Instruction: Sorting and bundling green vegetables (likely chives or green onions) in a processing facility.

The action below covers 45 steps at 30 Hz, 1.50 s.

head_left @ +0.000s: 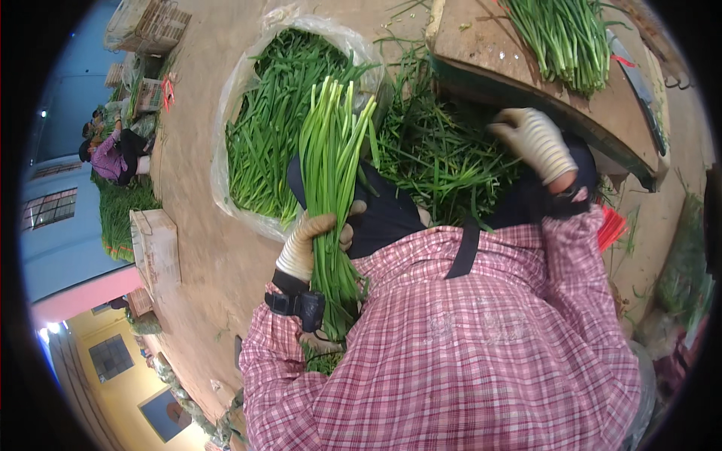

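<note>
My left hand (323, 229), in a striped cream glove, grips an upright bunch of long green leafy vegetables (331, 165) with pale stalk ends at the top. My right hand (530, 139), gloved alike, is raised over a loose heap of green leaves (444, 165) lying about my legs, below the edge of a wooden board (489, 45). Its fingers are curled; what they hold, if anything, is hidden. More trimmed bunches (560, 45) lie on the board beside a long knife (643, 98). A plastic-lined bundle of greens (263, 135) stands just ahead of me.
At the left, co-workers (109, 154) sit by piles of greens (116, 225) and crates (150, 22) along a blue wall. A pale box (154, 248) stands on the concrete floor (195, 316). Red ties (611, 225) lie at my right, near a bagged bundle (673, 270).
</note>
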Tool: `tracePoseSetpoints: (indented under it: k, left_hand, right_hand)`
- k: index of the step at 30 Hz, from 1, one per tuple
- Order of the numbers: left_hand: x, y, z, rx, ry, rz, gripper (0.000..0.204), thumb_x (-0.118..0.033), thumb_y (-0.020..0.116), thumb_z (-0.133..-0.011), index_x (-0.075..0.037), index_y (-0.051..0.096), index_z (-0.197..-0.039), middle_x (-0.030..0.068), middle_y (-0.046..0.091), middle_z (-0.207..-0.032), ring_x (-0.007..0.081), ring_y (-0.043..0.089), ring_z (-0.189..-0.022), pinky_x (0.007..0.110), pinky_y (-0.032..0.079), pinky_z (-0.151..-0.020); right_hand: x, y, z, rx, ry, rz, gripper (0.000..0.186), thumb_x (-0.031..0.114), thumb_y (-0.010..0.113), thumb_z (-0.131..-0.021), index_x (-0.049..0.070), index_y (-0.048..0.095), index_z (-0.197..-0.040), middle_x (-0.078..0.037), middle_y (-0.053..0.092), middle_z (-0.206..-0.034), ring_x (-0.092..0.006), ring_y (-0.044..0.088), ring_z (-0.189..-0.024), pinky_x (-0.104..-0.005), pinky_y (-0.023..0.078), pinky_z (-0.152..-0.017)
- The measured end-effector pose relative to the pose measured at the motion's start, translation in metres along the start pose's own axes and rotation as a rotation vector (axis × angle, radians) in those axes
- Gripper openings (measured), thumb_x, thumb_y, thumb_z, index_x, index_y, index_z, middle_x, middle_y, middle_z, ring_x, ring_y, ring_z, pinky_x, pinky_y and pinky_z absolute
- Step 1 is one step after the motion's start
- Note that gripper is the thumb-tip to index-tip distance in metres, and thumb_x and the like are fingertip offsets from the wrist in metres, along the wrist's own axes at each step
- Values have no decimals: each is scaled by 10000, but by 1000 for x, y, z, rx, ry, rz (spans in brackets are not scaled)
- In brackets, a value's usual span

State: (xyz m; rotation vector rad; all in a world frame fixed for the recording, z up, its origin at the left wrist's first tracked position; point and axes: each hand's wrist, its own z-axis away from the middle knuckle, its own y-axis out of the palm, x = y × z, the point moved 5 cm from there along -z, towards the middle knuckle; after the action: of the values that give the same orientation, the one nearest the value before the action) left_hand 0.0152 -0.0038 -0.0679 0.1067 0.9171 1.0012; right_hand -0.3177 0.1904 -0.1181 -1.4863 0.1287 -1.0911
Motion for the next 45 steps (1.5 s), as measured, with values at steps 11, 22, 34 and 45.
tracePoseSetpoints:
  k: [11, 22, 34, 45]
  left_hand:
    - [-4, 15, 8, -59, -9, -160, 511, -92, 689, -782, 18, 512, -1248, 163, 651, -1065, 125, 523, -607, 240, 433, -497]
    - [7, 18, 0, 5, -103, -401, 553, -107, 703, -741, 54, 541, -1244, 218, 657, -1121, 147, 564, -575, 252, 451, -499]
    - [5, -19, 17, -12, -115, -36, 511, -231, 686, -795, 108, 555, -1155, 105, 608, -862, 126, 452, -532, 259, 391, -473]
    - [-11, 26, 4, 8, -62, -426, 577, -150, 706, -759, 29, 514, -1273, 203, 659, -1091, 158, 582, -627, 260, 495, -568]
  right_hand:
    - [92, 32, -6, 284, -361, -1210, 241, 211, 540, -963, 8, 664, -927, 27, 567, -626, -45, 478, -488, -206, 363, -446]
    - [141, 52, -34, 469, -269, -806, 203, 160, 675, -841, -41, 693, -864, -54, 620, -573, -108, 551, -463, -255, 433, -456]
    - [49, -67, -7, -128, -414, -687, 311, 135, 645, -869, 20, 646, -1158, -31, 653, -824, -121, 590, -659, -236, 491, -604]
    - [149, 20, -30, 335, -214, -698, 219, 186, 658, -874, -7, 717, -959, -73, 688, -712, -110, 625, -550, -259, 494, -509]
